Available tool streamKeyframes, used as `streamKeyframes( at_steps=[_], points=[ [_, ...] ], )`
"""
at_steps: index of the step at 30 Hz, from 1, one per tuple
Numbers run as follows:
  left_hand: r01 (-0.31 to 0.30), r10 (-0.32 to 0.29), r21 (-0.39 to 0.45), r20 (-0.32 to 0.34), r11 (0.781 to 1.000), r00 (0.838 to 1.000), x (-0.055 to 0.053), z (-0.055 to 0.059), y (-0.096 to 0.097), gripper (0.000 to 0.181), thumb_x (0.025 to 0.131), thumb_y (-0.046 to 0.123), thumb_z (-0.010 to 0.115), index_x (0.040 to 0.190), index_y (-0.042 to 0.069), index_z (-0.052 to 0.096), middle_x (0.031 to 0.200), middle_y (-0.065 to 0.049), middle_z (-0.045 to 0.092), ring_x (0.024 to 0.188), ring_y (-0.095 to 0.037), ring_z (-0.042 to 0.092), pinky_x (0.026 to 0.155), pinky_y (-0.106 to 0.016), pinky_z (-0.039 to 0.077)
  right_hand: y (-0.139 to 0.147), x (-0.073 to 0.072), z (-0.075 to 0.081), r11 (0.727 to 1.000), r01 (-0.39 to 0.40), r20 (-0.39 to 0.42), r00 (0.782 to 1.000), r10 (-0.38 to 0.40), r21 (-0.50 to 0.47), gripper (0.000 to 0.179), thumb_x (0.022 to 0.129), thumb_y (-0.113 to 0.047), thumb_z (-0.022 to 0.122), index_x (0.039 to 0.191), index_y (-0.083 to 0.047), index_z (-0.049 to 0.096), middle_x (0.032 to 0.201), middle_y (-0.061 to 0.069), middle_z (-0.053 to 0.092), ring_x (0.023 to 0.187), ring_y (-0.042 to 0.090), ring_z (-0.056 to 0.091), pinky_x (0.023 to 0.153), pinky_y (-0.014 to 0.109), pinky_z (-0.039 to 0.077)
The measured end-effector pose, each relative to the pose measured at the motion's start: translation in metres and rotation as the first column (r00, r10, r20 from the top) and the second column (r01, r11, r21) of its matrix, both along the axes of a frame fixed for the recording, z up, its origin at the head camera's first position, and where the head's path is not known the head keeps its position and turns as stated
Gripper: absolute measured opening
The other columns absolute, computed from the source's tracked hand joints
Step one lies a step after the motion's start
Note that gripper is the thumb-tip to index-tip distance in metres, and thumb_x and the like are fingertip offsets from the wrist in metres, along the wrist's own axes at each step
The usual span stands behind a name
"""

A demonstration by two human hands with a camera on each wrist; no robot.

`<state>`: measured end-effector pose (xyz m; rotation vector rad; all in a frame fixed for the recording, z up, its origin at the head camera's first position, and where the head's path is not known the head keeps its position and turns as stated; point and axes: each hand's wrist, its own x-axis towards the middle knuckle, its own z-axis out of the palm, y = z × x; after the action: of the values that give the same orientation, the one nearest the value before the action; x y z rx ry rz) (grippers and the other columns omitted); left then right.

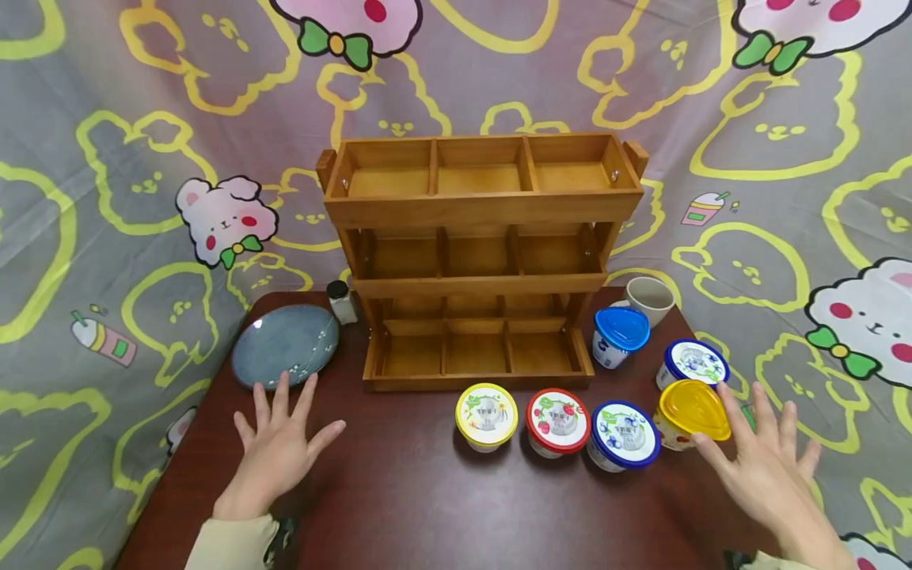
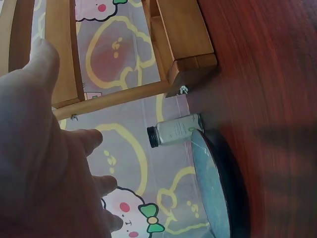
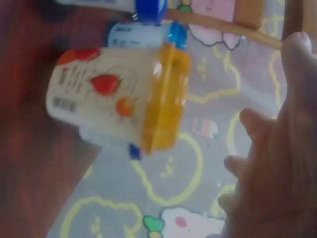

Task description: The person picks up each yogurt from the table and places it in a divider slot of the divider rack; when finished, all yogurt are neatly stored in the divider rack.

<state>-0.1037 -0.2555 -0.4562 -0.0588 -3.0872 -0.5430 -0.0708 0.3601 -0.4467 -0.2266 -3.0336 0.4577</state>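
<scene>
My left hand (image 1: 274, 447) is spread with its fingers apart, holding nothing, just in front of the blue-grey plate (image 1: 285, 342). Fingers spread as well, my right hand (image 1: 765, 459) is beside the yellow-lidded cup (image 3: 119, 96), with nothing in its grasp. Several lidded pudding cups stand on the table: one with a yellow rim (image 1: 487, 415), one with a red rim (image 1: 558, 422), one with a dark blue rim (image 1: 624, 435). Farther back are another blue-rimmed cup (image 1: 694, 361) and a cup with a bright blue lid (image 1: 620, 332).
A wooden three-tier rack (image 1: 477, 207) with divided compartments stands at the table's back. Left of it is a small black-capped jar (image 2: 173, 131); a pale mug (image 1: 650, 299) stands at the back right. Patterned cloth (image 1: 235, 87) hangs around the dark red table (image 1: 427, 491).
</scene>
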Motion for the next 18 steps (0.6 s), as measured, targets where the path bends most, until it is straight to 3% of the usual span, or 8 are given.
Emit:
streamKeyframes(
  at_steps=[6, 8, 10, 12, 15, 18],
  points=[
    [0.02, -0.021, 0.06, 0.019, 0.998, 1.0, -0.012, 0.0, 0.004, 0.094, 0.094, 0.067, 0.048, 0.159, 0.008, 0.016, 0.159, -0.032, 0.002, 0.141, -0.056, -0.014, 0.099, -0.08, -0.009, -0.018, -0.002, 0.013, 0.998, -0.058, -0.089, 0.994, 0.058, -0.003, 0.088, 0.096, -0.053, 0.055, 0.16, -0.017, 0.005, 0.158, 0.03, -0.014, 0.138, 0.054, -0.025, 0.097, 0.075, -0.023],
    [0.022, -0.025, 0.141, 0.023, 0.99, 0.999, -0.02, -0.002, 0.005, 0.092, 0.095, 0.064, 0.049, 0.158, 0.004, 0.017, 0.159, -0.032, 0.007, 0.143, -0.055, -0.003, 0.106, -0.076, 0.001, -0.027, -0.004, 0.018, 0.996, -0.094, -0.137, 0.986, 0.092, -0.007, 0.09, 0.094, -0.05, 0.06, 0.16, -0.017, 0.009, 0.159, 0.029, -0.009, 0.14, 0.053, -0.022, 0.1, 0.074, -0.022],
    [0.005, -0.014, 0.253, 0.034, 0.967, 0.999, -0.032, -0.007, 0.006, 0.089, 0.098, 0.06, 0.049, 0.157, 0.001, 0.019, 0.158, -0.031, 0.015, 0.144, -0.051, 0.011, 0.11, -0.07, 0.013, -0.04, -0.008, 0.023, 0.987, -0.158, -0.21, 0.966, 0.15, -0.023, 0.092, 0.089, -0.047, 0.069, 0.159, -0.017, 0.017, 0.16, 0.028, 0.0, 0.142, 0.053, -0.014, 0.104, 0.072, -0.017],
    [-0.046, 0.025, 0.392, 0.06, 0.919, 0.998, -0.045, -0.012, 0.008, 0.082, 0.1, 0.053, 0.05, 0.155, -0.002, 0.023, 0.155, -0.03, 0.026, 0.142, -0.046, 0.025, 0.112, -0.061, 0.024, -0.058, -0.012, 0.027, 0.97, -0.24, -0.277, 0.935, 0.219, -0.043, 0.094, 0.085, -0.043, 0.076, 0.158, -0.015, 0.024, 0.159, 0.026, 0.013, 0.144, 0.052, 0.001, 0.109, 0.072, -0.005],
    [-0.156, 0.106, 0.597, 0.119, 0.787, 0.987, -0.065, -0.024, 0.015, 0.068, 0.103, 0.04, 0.053, 0.152, -0.002, 0.031, 0.151, -0.026, 0.038, 0.138, -0.039, 0.037, 0.111, -0.052, 0.033, -0.094, -0.021, 0.031, 0.931, -0.358, -0.369, 0.877, 0.309, -0.071, 0.092, 0.077, -0.033, 0.086, 0.152, -0.01, 0.038, 0.152, 0.022, 0.034, 0.137, 0.047, 0.031, 0.107, 0.068, 0.026],
    [-0.225, 0.159, 0.715, 0.159, 0.662, 0.974, -0.082, -0.035, 0.025, 0.06, 0.103, 0.029, 0.055, 0.149, -0.004, 0.037, 0.147, -0.025, 0.044, 0.135, -0.035, 0.042, 0.109, -0.047, 0.037, -0.134, -0.03, 0.03, 0.896, -0.432, -0.364, 0.854, 0.371, -0.101, 0.086, 0.077, -0.033, 0.087, 0.147, -0.006, 0.046, 0.145, 0.019, 0.045, 0.125, 0.039, 0.048, 0.097, 0.06, 0.045]
  ],
)
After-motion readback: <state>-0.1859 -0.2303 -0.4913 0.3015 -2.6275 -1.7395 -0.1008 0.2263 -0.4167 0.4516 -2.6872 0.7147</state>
